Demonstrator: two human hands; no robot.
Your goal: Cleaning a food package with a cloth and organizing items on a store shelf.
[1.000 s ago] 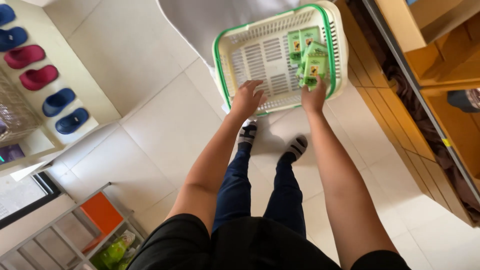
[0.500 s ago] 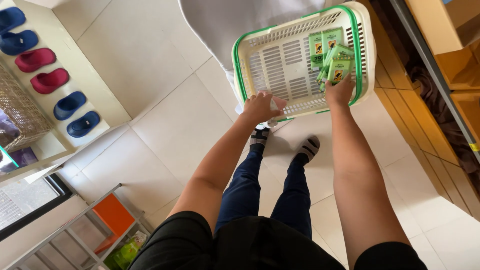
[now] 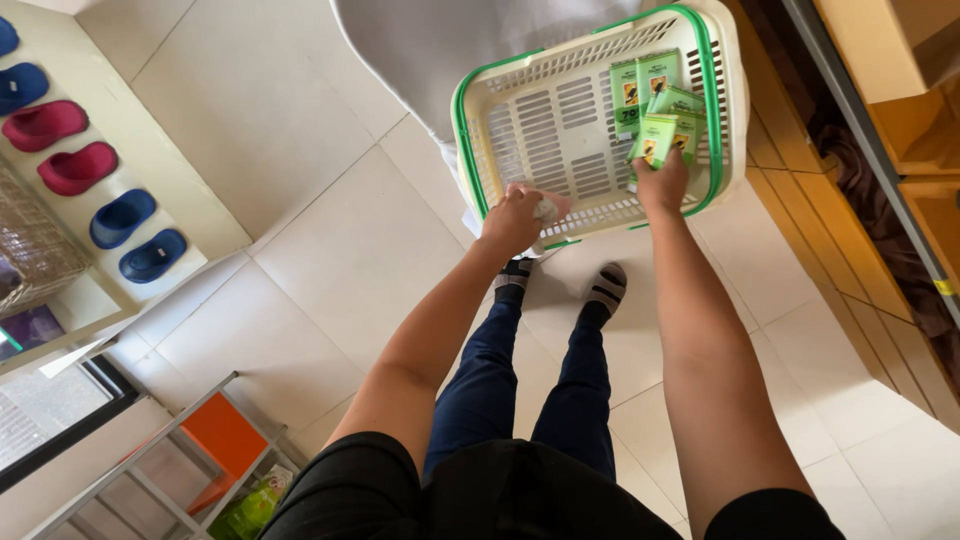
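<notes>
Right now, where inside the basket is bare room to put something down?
The basket floor is bare on its left and middle, between the left wall and the green boxes. The right part is crowded with boxes, and the right hand holds one there.

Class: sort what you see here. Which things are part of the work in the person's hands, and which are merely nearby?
In hand:
- basket, white with green rim
- green boxes
- left hand on the rim
- right hand at the boxes

Nearby:
- slippers on the shelf
- metal rack
</notes>
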